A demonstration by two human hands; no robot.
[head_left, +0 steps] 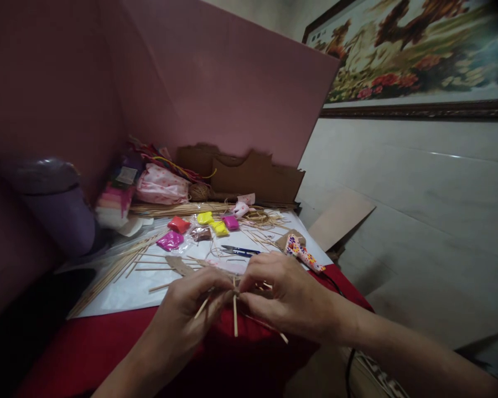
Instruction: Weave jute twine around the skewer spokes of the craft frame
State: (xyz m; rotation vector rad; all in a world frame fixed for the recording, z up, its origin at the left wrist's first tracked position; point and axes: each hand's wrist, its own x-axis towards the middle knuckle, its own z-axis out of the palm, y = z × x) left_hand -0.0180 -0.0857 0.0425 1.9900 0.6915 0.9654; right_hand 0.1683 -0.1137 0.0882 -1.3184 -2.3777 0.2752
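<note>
Thin wooden sticks (235, 320) meet in a bundle between my two hands, above the table's front edge. My left hand (197, 301) is closed in a pinch on the bundle, and one stick pokes out under its fingers. From the other side my right hand (278, 287) pinches the same spot, thumb and forefinger pressed together. Several stick ends fan out downward and to the right. Fingers partly hide where the sticks join. Just beyond my hands lie dark-handled thread snips (240, 251) and a piece of brown cardboard (179, 266).
A flower-patterned glue gun (302, 254) lies at the right with its cord hanging down. Clay packets (178, 224), loose sticks (116, 265) and a twine ball (200, 192) are on the white sheet (136, 290). A purple tumbler (56, 204) stands left; torn cardboard (253, 179) leans behind.
</note>
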